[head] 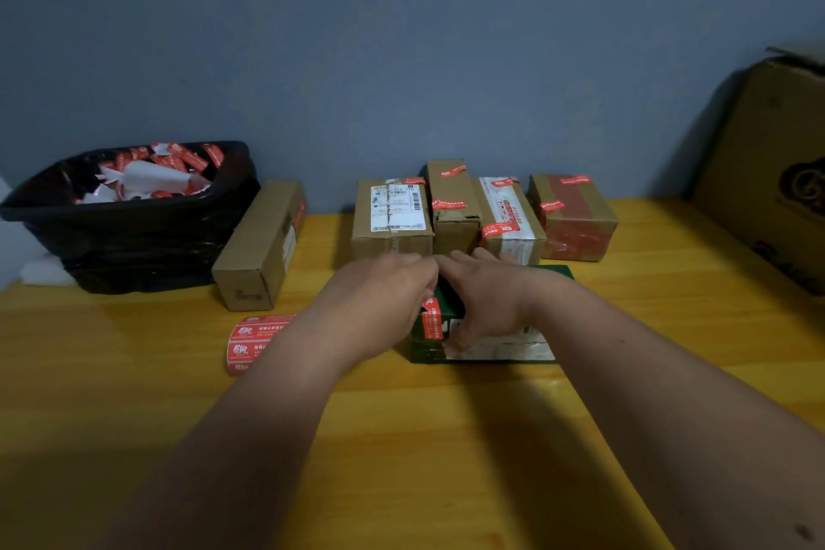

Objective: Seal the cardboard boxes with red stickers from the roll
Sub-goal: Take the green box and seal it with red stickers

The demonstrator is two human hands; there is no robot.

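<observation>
The fingers of the left hand (388,281) curl together over the far top edge of a dark green box (551,275), though whether they pinch anything there cannot be told. The fingers of the right hand (484,304) lie spread and pressed flat on the top of that same box, thumb down its near face. A red sticker (432,319) runs over the green box's near top edge, between the two hands, its upper end slightly lifted.

The green box sits on the yellow desk (446,438). Just left of it, partly hidden by the left forearm, lies the sticker roll (254,342). Behind the green box stand four cardboard boxes (455,210) in a row, each bearing red stickers. Left of the green box and further back lies a long plain box (261,246), and beyond it a black bin (134,228) filled with red and white paper scraps. Far right of the green box stands a large carton (768,165).
</observation>
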